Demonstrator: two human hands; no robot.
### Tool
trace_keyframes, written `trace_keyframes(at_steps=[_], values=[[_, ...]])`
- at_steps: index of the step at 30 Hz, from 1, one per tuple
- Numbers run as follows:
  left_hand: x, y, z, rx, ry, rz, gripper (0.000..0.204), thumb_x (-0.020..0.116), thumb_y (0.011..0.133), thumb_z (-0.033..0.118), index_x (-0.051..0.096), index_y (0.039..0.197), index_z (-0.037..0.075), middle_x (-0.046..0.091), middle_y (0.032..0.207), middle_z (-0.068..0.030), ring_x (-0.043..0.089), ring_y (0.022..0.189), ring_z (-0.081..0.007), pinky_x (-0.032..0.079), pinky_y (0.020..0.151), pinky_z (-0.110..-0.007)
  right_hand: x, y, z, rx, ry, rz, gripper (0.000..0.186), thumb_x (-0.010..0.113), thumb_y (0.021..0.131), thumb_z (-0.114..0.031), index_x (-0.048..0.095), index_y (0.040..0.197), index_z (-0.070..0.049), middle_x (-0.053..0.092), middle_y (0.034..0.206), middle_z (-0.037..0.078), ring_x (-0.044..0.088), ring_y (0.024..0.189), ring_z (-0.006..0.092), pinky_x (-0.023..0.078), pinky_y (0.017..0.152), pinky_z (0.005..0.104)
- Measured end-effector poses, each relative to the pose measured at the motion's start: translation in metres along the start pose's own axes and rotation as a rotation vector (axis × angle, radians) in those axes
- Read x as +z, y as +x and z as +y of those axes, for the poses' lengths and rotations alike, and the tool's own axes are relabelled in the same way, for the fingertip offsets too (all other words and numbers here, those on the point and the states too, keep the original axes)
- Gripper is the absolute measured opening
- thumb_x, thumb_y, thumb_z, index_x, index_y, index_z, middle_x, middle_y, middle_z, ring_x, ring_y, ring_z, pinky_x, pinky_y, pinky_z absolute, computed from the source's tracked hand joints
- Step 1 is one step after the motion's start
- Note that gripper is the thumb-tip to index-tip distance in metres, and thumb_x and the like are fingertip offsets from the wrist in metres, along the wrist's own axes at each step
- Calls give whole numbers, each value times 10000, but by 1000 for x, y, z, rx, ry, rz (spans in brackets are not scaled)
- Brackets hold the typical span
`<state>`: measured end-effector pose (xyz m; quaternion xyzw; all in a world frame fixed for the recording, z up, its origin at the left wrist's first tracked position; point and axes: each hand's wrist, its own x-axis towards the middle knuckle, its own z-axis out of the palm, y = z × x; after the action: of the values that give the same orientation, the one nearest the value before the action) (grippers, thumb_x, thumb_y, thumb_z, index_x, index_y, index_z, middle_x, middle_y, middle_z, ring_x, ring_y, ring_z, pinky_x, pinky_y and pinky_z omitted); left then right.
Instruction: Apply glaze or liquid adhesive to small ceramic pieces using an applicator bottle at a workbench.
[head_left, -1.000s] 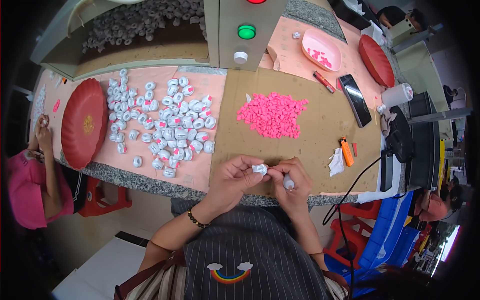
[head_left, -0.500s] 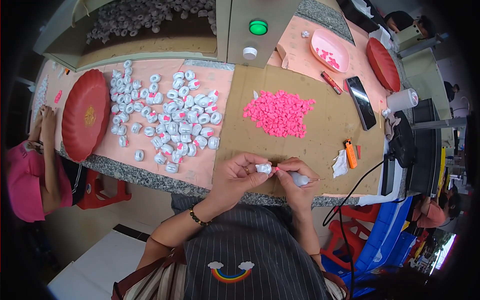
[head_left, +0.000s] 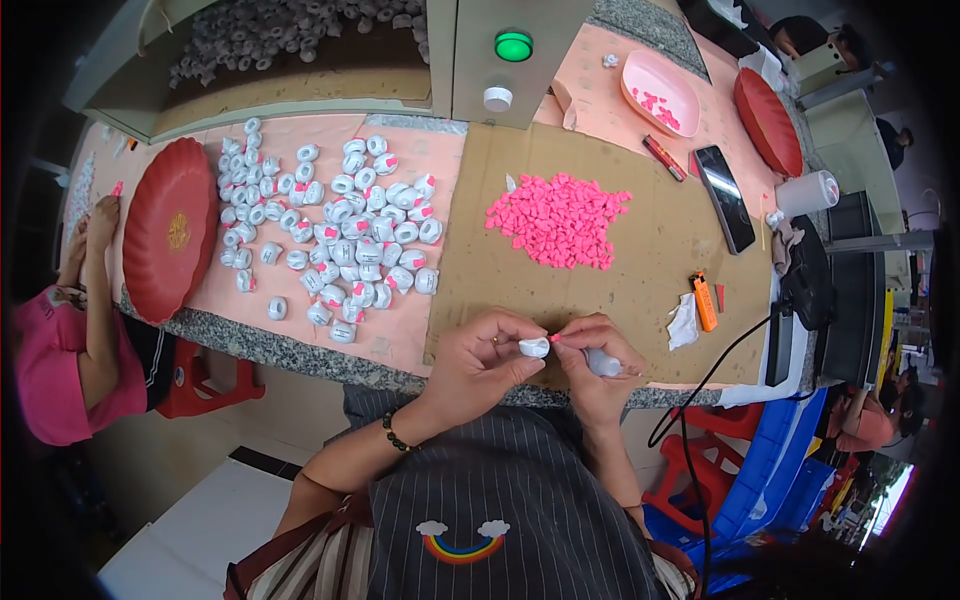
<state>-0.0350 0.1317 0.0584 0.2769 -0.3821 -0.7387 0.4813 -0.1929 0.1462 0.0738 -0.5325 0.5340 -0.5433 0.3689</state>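
Observation:
Between thumb and fingers my left hand (head_left: 482, 362) holds a small white ring-shaped piece (head_left: 534, 347). My right hand (head_left: 597, 362) pinches a tiny pink piece (head_left: 556, 339) close beside it. A small translucent bottle (head_left: 602, 362) also sits in the right hand, against the palm. Beyond my hands lies a pile of pink pieces (head_left: 558, 222) on brown cardboard (head_left: 460, 290). To the left stand many white ring-shaped pieces (head_left: 370, 250), some with a pink piece attached.
A red scalloped tray (head_left: 172, 230) lies left, near a co-worker (head_left: 75, 360). At right are an orange lighter (head_left: 704, 302), a phone (head_left: 724, 200), a red tube (head_left: 663, 158) and a pink dish (head_left: 660, 95). A cabinet (head_left: 495, 70) with a green light stands behind. A black cable hangs at right.
The white piece has turned in my left fingers, and its opening shows more. My right hand still pinches the pink piece; the bottle's thin tip is no longer visible. The co-worker's hand has moved.

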Motion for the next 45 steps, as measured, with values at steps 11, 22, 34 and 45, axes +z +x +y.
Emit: trace_keyframes(at_steps=[11,22,34,45], values=[[-5,3,1,70,186,47,257,603,805,-125,576,1055,-68,522,1123,-109,592,977,-151,512,824,-256,4,-3,-7,230,248,-9,158,669,696,133,577,751,18,612,816,125,573,744,150,465,694,259],[-8,2,3,76,239,-17,264,604,802,-127,589,1059,-66,513,1133,-113,595,977,-162,511,831,-263,8,-4,-14,234,186,-11,144,655,711,126,581,765,16,611,812,104,565,754,132,450,697,243],[-12,1,1,87,347,-22,242,614,804,-111,616,1039,-54,540,1119,-114,599,965,-158,515,806,-254,7,-4,-12,247,171,-33,121,661,717,114,620,797,34,615,809,97,565,749,124,446,679,231],[-9,8,8,124,452,-37,208,621,809,-83,655,1006,-26,600,1046,-98,610,911,-130,523,757,-233,5,0,-14,248,169,-62,106,651,724,111,635,802,41,613,816,98,562,749,136,444,663,237]])
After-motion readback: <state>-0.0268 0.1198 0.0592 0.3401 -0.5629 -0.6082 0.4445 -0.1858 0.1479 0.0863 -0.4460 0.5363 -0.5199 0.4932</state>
